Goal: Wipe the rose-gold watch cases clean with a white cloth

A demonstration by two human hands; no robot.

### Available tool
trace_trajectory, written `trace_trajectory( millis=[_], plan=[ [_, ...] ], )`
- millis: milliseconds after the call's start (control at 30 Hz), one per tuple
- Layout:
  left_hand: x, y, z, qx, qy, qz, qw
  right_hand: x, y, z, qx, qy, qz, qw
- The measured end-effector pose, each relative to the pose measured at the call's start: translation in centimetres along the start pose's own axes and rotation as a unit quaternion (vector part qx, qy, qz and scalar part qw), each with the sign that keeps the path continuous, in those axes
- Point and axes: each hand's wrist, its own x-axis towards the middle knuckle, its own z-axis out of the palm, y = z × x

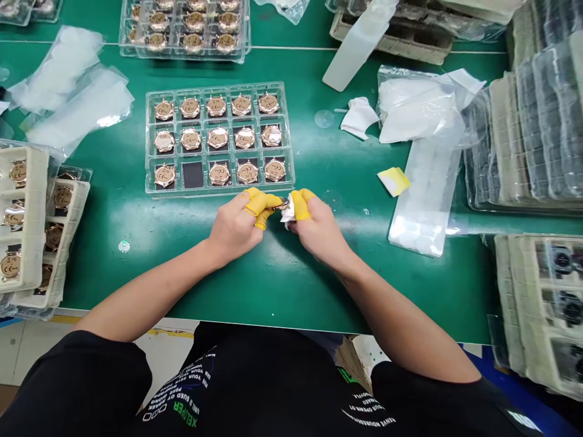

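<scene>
In yellow finger cots, my left hand pinches a small watch case, mostly hidden between the fingers. My right hand presses a white cloth against that case, also with yellow cots on its fingers. Both hands meet just below a clear plastic tray. Rose-gold watch cases lie back-up in its compartments. One compartment in the front row shows only its dark bottom.
Stacked trays of watch cases stand at left and at the back. On the right are stacked trays, a clear film strip, a white-and-yellow pad and a crumpled white cloth. Plastic sheets lie back left.
</scene>
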Motion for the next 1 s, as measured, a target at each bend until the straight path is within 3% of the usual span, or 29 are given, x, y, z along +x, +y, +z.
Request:
trace_trajectory(
  millis=[67,133,200,233,300,367,433,533,600,800,1000],
  plan=[
    [0.3,-0.4,0.1,-0.036,-0.009,-0.056,0.998,-0.2,-0.5,-0.1,0.119,-0.057,0.074,0.989],
    [0.6,-0.8,0.4,-0.132,-0.001,-0.154,0.979,-0.2,-0.4,-0.5,0.141,-0.026,0.060,0.988],
    [0.8,-1.1,0.8,-0.246,0.017,-0.241,0.939,0.1,0.2,-1.0,0.067,0.079,-0.046,0.994],
    [0.9,-1.1,0.9,-0.293,0.024,-0.268,0.918,0.2,0.5,-1.2,0.000,0.139,-0.125,0.982],
    [0.9,-1.0,1.1,-0.357,0.024,-0.288,0.889,0.4,0.9,-1.4,-0.116,0.210,-0.272,0.932],
    [0.8,-0.7,1.2,-0.378,-0.003,-0.275,0.884,0.4,1.0,-1.2,-0.172,0.220,-0.363,0.889],
    [0.6,-0.2,0.9,-0.339,-0.030,-0.239,0.910,0.1,0.9,-1.0,-0.215,0.194,-0.409,0.865],
    [0.5,0.1,0.3,-0.212,-0.033,-0.182,0.959,-0.3,0.9,-0.8,-0.310,0.159,-0.394,0.850],
    [0.5,0.0,0.0,-0.178,-0.028,-0.181,0.967,-0.3,1.3,-1.1,-0.360,0.165,-0.349,0.849],
    [0.6,-0.5,0.4,-0.275,0.025,-0.267,0.923,0.9,2.5,-2.1,-0.344,0.168,-0.310,0.870],
    [1.2,-0.7,0.7,-0.324,0.030,-0.295,0.898,0.5,1.0,-1.1,-0.233,0.181,-0.305,0.905]
  ],
)
